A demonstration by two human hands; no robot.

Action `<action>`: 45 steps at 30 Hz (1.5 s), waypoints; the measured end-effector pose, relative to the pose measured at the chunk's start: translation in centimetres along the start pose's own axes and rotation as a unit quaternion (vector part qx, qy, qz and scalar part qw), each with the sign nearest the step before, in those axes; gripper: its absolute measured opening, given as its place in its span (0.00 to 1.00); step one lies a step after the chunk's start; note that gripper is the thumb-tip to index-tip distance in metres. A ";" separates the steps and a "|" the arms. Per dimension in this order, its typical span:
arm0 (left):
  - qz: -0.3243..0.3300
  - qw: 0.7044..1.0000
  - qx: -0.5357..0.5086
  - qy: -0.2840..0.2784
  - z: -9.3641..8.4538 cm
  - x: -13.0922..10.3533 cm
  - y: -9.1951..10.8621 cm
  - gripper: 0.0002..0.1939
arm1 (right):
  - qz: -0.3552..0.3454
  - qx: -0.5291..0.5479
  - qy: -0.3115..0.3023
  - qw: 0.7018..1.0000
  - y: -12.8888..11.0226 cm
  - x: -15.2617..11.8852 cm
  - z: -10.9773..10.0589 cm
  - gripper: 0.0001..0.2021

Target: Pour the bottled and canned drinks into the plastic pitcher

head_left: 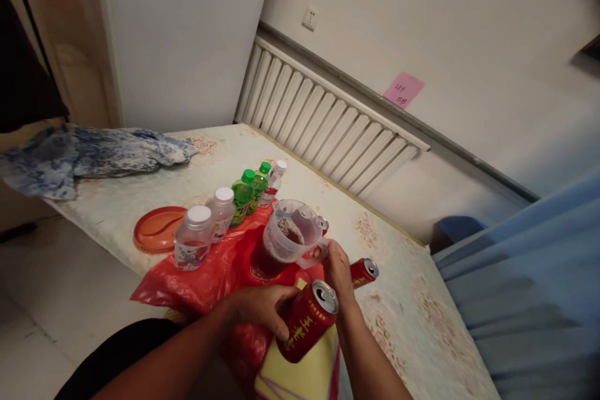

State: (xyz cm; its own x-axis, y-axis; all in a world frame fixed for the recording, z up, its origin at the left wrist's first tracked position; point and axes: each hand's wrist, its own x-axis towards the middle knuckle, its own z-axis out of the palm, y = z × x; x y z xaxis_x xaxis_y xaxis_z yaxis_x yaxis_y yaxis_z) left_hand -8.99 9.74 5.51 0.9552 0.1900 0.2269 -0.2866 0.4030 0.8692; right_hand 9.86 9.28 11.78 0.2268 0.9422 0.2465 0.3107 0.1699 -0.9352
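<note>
Left hand (269, 311) grips a red can (307, 328), lower centre.
Its long axis slants upper right; the jug (285, 240), handle in the right hand (338, 267), is just above in frame.

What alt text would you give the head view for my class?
A person's left hand holds a red can; the right hand holds a clear jug of dark liquid. Five capped bottles stand nearby on a floral-patterned table.

Taking one clear jug (277, 244) as the dial's centre: three red cans (304, 325), at half past five, nearly four, and, partly hidden, near half past two; three white-capped bottles (192, 249), at nine, nearly ten and past eleven; two green-capped bottles (242, 200) near half past ten; one orange dish (157, 230) at nine.
</note>
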 end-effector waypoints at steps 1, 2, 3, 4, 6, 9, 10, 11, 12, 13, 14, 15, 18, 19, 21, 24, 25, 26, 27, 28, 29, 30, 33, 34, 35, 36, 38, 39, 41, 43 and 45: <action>0.000 1.000 0.003 -0.002 0.0 -0.1 0.0 0.42 | 0.009 0.028 -0.019 0.999 0.0 0.3 0.4 0.27; -0.002 1.000 0.004 -0.002 -0.1 -0.2 0.0 0.42 | 0.020 0.059 -0.034 0.997 -0.1 0.5 0.8 0.28; -0.003 1.000 0.004 -0.002 -0.1 -0.2 -0.1 0.42 | 0.030 0.088 -0.043 0.995 -0.2 0.7 1.2 0.27; -0.004 1.000 0.005 0.000 -0.2 -0.3 -0.1 0.41 | 0.038 0.110 -0.042 0.992 -0.4 0.9 1.6 0.27; -0.002 1.000 0.005 0.001 -0.3 -0.4 -0.2 0.42 | 0.049 0.148 -0.026 0.987 -1.1 1.1 2.4 0.25; 0.002 1.000 0.003 0.008 -0.4 -0.5 0.0 0.43 | 0.067 0.181 0.005 0.981 -2.4 1.5 3.4 0.23; 0.001 1.000 0.002 0.009 -0.5 -0.5 0.0 0.43 | 0.072 0.182 0.015 0.980 -2.9 1.7 3.5 0.22; 0.001 1.000 0.003 0.010 -0.5 -0.5 0.1 0.43 | 0.075 0.181 0.026 0.980 -3.4 1.8 3.5 0.21; 0.001 1.000 0.004 0.009 -0.5 -0.5 0.1 0.43 | 0.075 0.177 0.038 0.981 -3.9 2.0 3.4 0.21; 0.000 1.000 0.005 0.006 -0.5 -0.6 0.1 0.43 | 0.072 0.173 0.049 0.981 -4.5 2.1 3.1 0.21; -0.001 1.000 0.007 0.005 -0.6 -0.6 0.1 0.43 | 0.066 0.168 0.059 0.982 -5.2 2.3 2.7 0.21; -0.004 1.000 0.009 0.004 -0.6 -0.5 0.1 0.43 | 0.061 0.165 0.068 0.982 -5.9 2.5 2.2 0.20; -0.012 1.000 0.013 0.013 -0.7 -0.5 -0.1 0.42 | 0.050 0.169 0.099 0.979 -8.4 2.9 0.0 0.20; -0.011 1.000 0.015 0.018 -0.8 -0.6 -0.1 0.42 | 0.046 0.171 0.110 0.978 -9.2 3.0 -0.8 0.20; -0.007 0.999 0.020 0.024 -1.0 -0.6 0.1 0.41 | 0.036 0.170 0.127 0.977 -10.6 3.0 -2.6 0.20; 0.008 0.999 0.018 0.033 -1.5 -0.9 0.6 0.40 | 0.023 0.146 0.136 0.980 -12.1 2.7 -5.2 0.23; 0.016 0.999 0.020 0.041 -1.8 -0.9 0.8 0.39 | 0.021 0.135 0.136 0.981 -12.5 2.5 -6.1 0.23; 0.025 0.998 0.023 0.054 -2.0 -0.9 1.0 0.37 | 0.020 0.125 0.137 0.982 -12.8 2.2 -6.9 0.23; 0.033 0.996 0.031 0.071 -2.4 -0.9 1.1 0.36 | 0.021 0.117 0.140 0.983 -13.1 1.8 -7.7 0.23; 0.042 0.994 0.041 0.089 -2.7 -0.9 1.3 0.34 | 0.023 0.111 0.143 0.983 -13.3 1.5 -8.4 0.22; 0.051 0.991 0.051 0.109 -3.0 -0.8 1.4 0.33 | 0.027 0.107 0.144 0.983 -13.6 1.1 -9.1 0.22; 0.060 0.988 0.061 0.128 -3.3 -0.7 1.6 0.33 | 0.030 0.101 0.143 0.984 -13.8 0.7 -9.7 0.22; 0.077 0.977 0.081 0.179 -3.8 -0.4 2.2 0.34 | 0.044 0.068 0.125 0.989 -14.1 -0.5 -11.3 0.22; 0.076 0.974 0.085 0.195 -3.9 -0.3 2.4 0.34 | 0.051 0.055 0.117 0.990 -14.1 -0.8 -11.7 0.23; 0.074 0.971 0.091 0.209 -4.0 -0.2 2.5 0.35 | 0.058 0.043 0.110 0.991 -14.1 -1.1 -12.1 0.23; 0.074 0.968 0.096 0.220 -4.0 -0.1 2.6 0.35 | 0.065 0.034 0.103 0.992 -14.0 -1.4 -12.4 0.24; 0.079 0.963 0.106 0.234 -4.2 0.0 2.7 0.36 | 0.080 0.020 0.093 0.992 -13.9 -2.0 -12.9 0.24; 0.082 0.961 0.110 0.238 -4.2 0.0 2.7 0.37 | 0.086 0.012 0.088 0.992 -13.8 -2.2 -13.1 0.25; 0.087 0.958 0.115 0.246 -4.5 0.1 2.5 0.37 | 0.096 -0.007 0.082 0.992 -13.7 -2.6 -13.3 0.25; 0.090 0.955 0.120 0.254 -4.7 0.2 2.3 0.37 | 0.102 -0.027 0.074 0.992 -13.6 -2.9 -13.4 0.26; 0.096 0.952 0.124 0.263 -4.8 0.4 2.1 0.37 | 0.105 -0.044 0.065 0.991 -13.4 -3.1 -13.4 0.26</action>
State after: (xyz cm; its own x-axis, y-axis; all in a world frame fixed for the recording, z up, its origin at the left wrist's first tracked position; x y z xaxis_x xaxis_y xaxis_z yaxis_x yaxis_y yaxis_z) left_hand -9.57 14.93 5.31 0.6991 0.6872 0.1976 -0.3635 0.1036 0.9258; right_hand 17.34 0.21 26.97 0.4102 0.9081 0.0844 0.3214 -0.0574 -0.9452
